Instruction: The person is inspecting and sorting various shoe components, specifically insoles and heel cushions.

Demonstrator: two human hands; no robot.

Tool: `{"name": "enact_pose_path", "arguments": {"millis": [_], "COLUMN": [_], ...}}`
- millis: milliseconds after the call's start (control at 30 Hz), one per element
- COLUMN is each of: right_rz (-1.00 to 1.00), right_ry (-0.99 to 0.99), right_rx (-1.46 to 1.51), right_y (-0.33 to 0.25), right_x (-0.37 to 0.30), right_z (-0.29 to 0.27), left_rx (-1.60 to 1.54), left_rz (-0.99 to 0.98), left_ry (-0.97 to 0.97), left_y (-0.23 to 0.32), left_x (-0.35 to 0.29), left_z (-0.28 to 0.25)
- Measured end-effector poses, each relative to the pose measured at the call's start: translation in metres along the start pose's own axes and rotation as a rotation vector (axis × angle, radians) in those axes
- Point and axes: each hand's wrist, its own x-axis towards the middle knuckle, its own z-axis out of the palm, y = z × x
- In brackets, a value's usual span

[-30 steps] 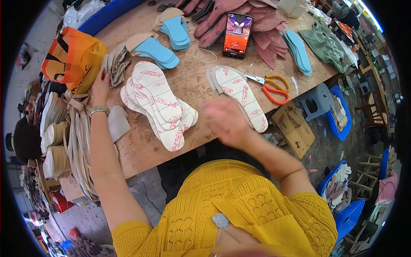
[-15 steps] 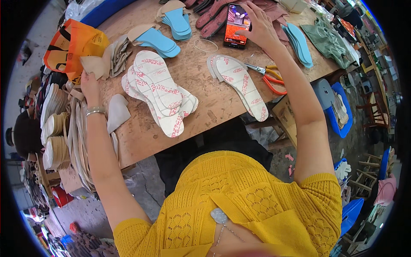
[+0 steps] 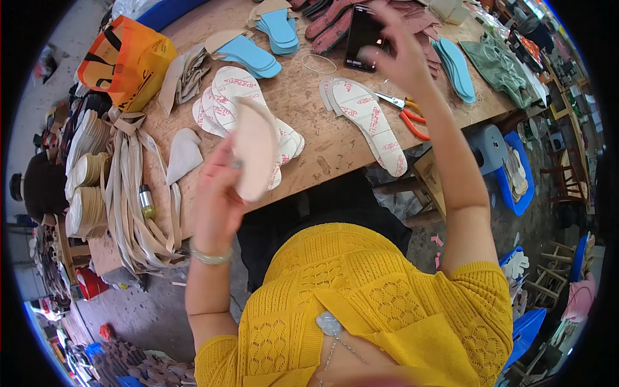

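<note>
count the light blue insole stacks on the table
3: near stack right of the orange bag, far stack beyond that, right stack beside the green cloth; others may be hidden.

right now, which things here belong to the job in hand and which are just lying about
Seemingly in use:
beige piece, held in the left hand
pile of white insoles, partly behind it
phone, at the right hand; touch unclear

Seemingly just lying about:
scissors
orange bag
green fabric
</note>
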Motion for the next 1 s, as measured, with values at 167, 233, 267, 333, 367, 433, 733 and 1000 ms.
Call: {"name": "enact_pose_path", "arguments": {"millis": [167, 233, 267, 333, 367, 433, 733, 1000], "right_rz": [-0.266, -0.177, -0.092, 0.276, 0.644, 0.67, 0.613, 0.521], "right_ry": [-0.406, -0.4, -0.393, -0.372, -0.34, -0.328, -0.116, 0.015], "right_rx": [0.419, 0.438, 0.454, 0.629, 0.789, 0.839, 0.752, 0.49], "right_y": [-0.13, -0.13, -0.131, -0.135, -0.137, -0.135, -0.126, -0.12], "right_x": [-0.05, -0.066, -0.073, -0.081, -0.083, -0.088, -0.091, -0.095], "right_z": [0.014, 0.017, 0.02, 0.022, 0.024, 0.034, 0.054, 0.051], "left_rx": [-0.401, -0.45, -0.497, -0.265, -0.032, -0.15, -0.298, -0.339], "left_rz": [-0.336, -0.349, -0.357, -0.259, -0.154, -0.187, -0.121, -0.16], "left_ry": [-0.348, -0.521, -0.696, -0.407, -0.123, -0.161, -0.113, -0.12], "left_y": [-0.046, -0.059, -0.061, -0.059, -0.054, -0.05, -0.065, -0.065], "left_x": [-0.01, 0.0, 0.002, -0.004, -0.006, 0.0, 0.017, 0.02], "left_z": [0.022, 0.013, 0.011, 0.027, 0.037, 0.037, 0.042, 0.045]}}
